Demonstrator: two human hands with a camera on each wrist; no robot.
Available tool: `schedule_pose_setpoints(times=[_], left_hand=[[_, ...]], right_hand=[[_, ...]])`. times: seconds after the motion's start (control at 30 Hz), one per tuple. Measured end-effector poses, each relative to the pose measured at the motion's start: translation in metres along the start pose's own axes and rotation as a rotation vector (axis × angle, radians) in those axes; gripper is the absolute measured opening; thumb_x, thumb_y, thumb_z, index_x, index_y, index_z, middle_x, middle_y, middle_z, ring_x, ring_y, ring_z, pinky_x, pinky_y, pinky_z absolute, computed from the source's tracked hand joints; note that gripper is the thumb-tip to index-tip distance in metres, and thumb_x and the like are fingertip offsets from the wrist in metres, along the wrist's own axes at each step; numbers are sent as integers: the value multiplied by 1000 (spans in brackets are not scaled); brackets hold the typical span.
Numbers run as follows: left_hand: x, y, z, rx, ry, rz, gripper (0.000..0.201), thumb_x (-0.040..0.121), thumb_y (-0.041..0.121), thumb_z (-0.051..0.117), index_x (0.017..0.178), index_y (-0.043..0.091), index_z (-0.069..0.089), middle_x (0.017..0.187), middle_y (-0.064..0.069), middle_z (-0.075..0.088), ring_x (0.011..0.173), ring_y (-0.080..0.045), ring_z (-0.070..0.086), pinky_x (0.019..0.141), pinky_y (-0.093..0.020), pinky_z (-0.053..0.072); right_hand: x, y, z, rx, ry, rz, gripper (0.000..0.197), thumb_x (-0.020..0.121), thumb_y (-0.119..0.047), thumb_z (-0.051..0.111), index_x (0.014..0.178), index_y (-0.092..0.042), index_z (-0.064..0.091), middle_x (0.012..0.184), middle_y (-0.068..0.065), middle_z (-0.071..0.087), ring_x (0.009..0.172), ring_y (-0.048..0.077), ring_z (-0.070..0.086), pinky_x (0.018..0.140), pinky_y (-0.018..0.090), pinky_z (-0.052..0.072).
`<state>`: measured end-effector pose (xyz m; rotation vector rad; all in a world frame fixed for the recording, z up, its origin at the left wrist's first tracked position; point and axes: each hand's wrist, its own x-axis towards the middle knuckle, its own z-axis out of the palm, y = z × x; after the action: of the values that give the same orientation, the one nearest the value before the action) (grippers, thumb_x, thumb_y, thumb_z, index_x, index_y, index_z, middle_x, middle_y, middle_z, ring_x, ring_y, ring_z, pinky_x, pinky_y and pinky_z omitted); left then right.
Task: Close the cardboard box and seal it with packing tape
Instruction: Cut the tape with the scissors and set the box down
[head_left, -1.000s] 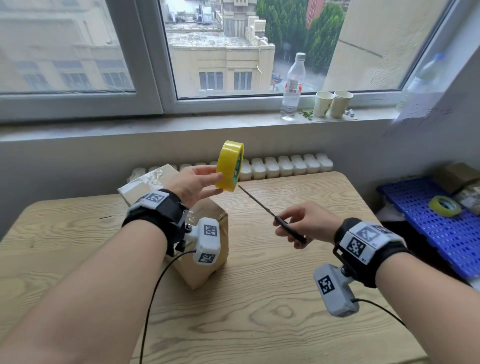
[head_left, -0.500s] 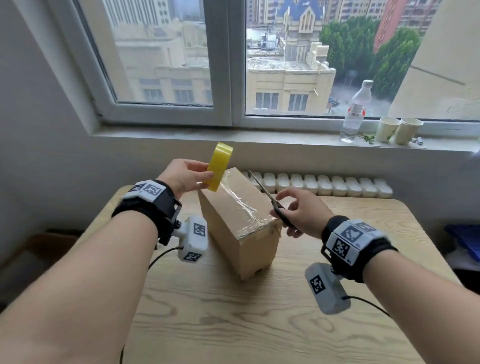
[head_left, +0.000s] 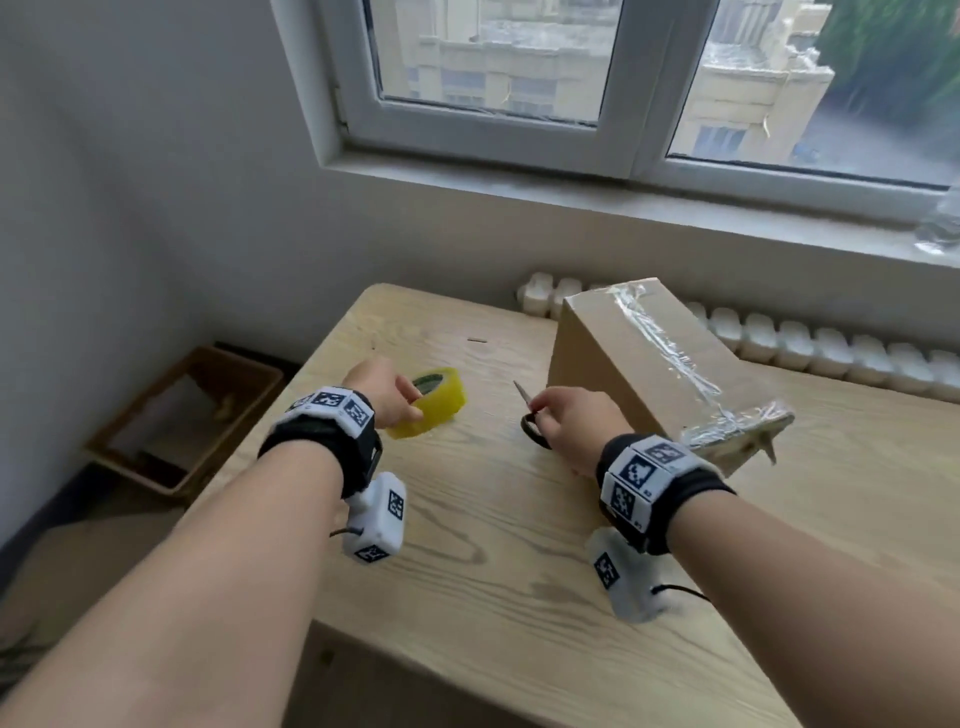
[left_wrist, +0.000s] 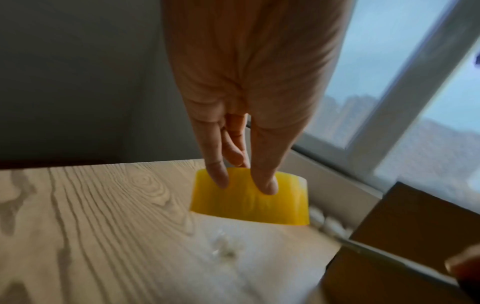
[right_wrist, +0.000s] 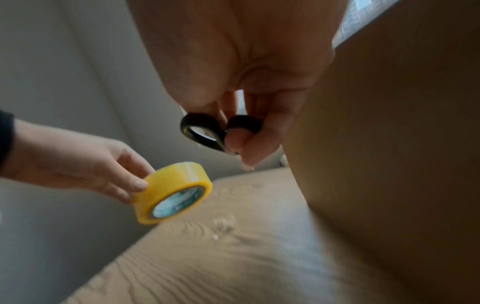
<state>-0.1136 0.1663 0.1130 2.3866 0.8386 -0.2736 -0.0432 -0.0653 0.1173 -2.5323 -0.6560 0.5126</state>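
The closed cardboard box (head_left: 649, 364) stands on the wooden table (head_left: 493, 545), with clear tape along its top seam and down its near end. My left hand (head_left: 387, 397) grips the yellow tape roll (head_left: 434, 402) just above the table, left of the box. The roll (left_wrist: 249, 199) shows under my fingertips (left_wrist: 265, 185) in the left wrist view, and tilted in the right wrist view (right_wrist: 172, 192). My right hand (head_left: 566, 426) holds black-handled scissors (head_left: 530, 421) by the handle loops (right_wrist: 205, 133), close beside the box's left side (right_wrist: 389, 144).
A brown bin (head_left: 187, 415) sits on the floor left of the table. A white ribbed radiator (head_left: 779, 343) runs behind the box under the window sill (head_left: 571, 192). Bare tabletop lies in front of both hands.
Both hands have come down to the table left of the box: the roll dropped from above the box, the scissors left the taped top. The view swung left.
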Motion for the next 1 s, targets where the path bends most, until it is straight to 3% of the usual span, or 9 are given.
schedule_pose_setpoints(times=[0.07,0.2,0.33,0.47,0.6,0.77,0.93,1.0], left_hand=[[10,-11,13,87,-35,36,31,77,22,79,107,16,74,109,-5,71,105,-21,64,93,-30,49],[26,-35,42,139,-157,68,33,74,19,81,106,14,74,110,-6,72,103,-18,65,94,-29,49],[33,-51,57,195,-218,95,35,72,17,82,106,15,74,110,-5,71,103,-18,64,89,-25,48],[39,-59,70,254,-284,93,32,68,15,85,98,16,74,108,-4,70,100,-17,65,84,-25,49],[41,-61,87,248,-311,90,24,71,12,82,93,19,74,108,-2,67,103,-18,63,85,-27,50],[46,-50,84,266,-332,90,15,78,12,75,89,22,75,106,-2,70,100,-19,65,80,-26,49],[49,-9,61,282,-197,150,14,84,16,63,88,22,75,103,-2,72,97,-21,65,85,-30,52],[49,18,51,239,-167,200,15,84,18,64,93,24,74,104,0,71,98,-20,64,86,-30,51]], right_hand=[[15,6,25,-94,-30,38,26,92,-27,45,113,-31,59,102,4,67,81,21,61,73,34,55],[28,20,63,-258,-80,86,28,95,-25,44,122,-24,51,104,9,66,85,27,60,71,33,49],[32,32,88,-280,-137,180,22,92,-26,47,111,-19,56,106,10,64,92,31,60,67,31,42],[34,34,102,-245,-201,260,25,90,-21,46,111,-17,59,106,10,64,92,30,61,74,33,49],[36,33,113,-259,-223,257,28,90,-18,43,108,-12,64,102,10,65,90,29,60,67,28,42],[35,33,106,-238,-238,280,23,88,-18,49,101,-13,67,94,7,65,82,25,60,65,28,45],[12,35,67,-110,-122,225,23,87,-17,53,103,-20,69,108,2,68,100,21,61,87,29,49],[0,30,43,-79,-55,141,21,88,-19,54,101,-22,70,106,-1,69,99,19,62,88,28,49]])
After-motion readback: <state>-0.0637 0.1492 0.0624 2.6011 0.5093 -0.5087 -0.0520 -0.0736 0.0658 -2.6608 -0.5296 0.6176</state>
